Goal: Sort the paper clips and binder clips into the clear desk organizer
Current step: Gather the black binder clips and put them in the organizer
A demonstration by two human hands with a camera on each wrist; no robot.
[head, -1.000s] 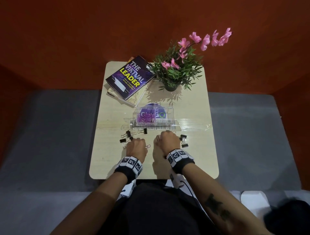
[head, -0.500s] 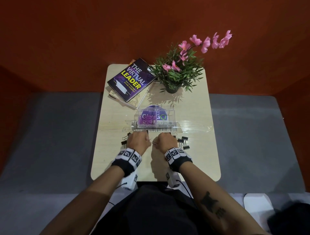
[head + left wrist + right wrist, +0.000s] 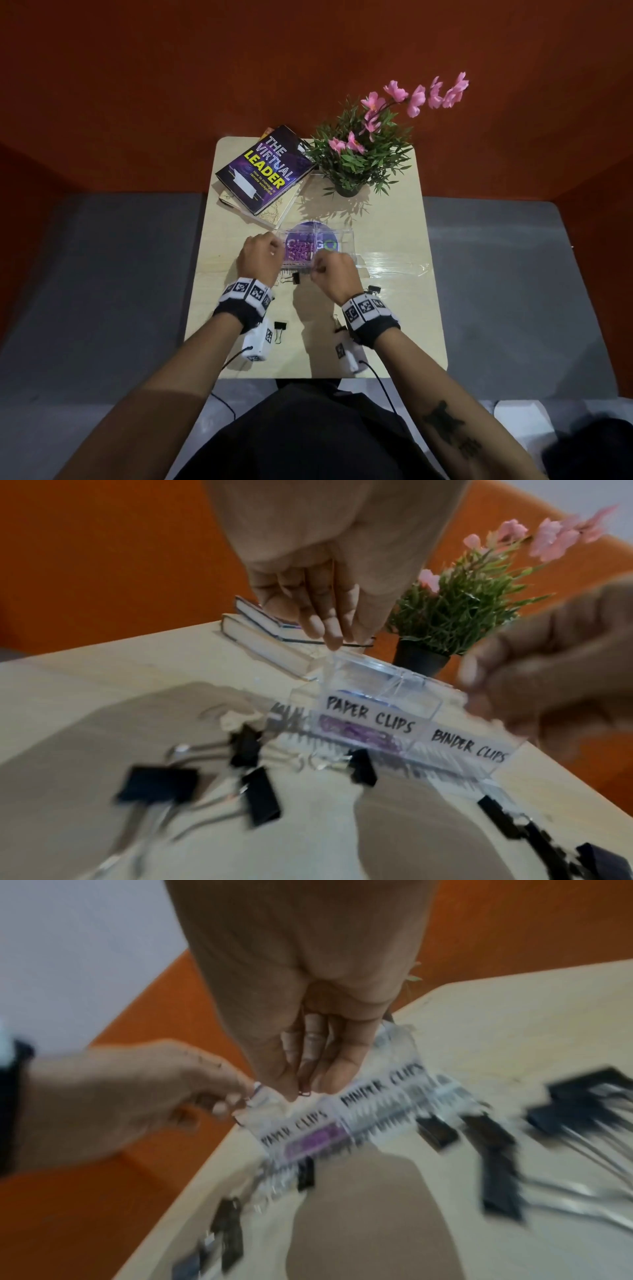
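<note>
Left hand: the left hand (image 3: 259, 255) pinches a paper clip (image 3: 329, 658) over the left corner of the clear plastic desk organizer (image 3: 342, 238).
Right hand: the right hand (image 3: 334, 277) pinches a small paper clip (image 3: 304, 1088) above the organizer's near edge.
Organizer: purple paper clips (image 3: 297, 253) fill the left compartment (labelled "PAPER CLIPS").
Table: black binder clips (image 3: 292, 278) lie scattered on the pale wooden table (image 3: 394, 325).
</note>
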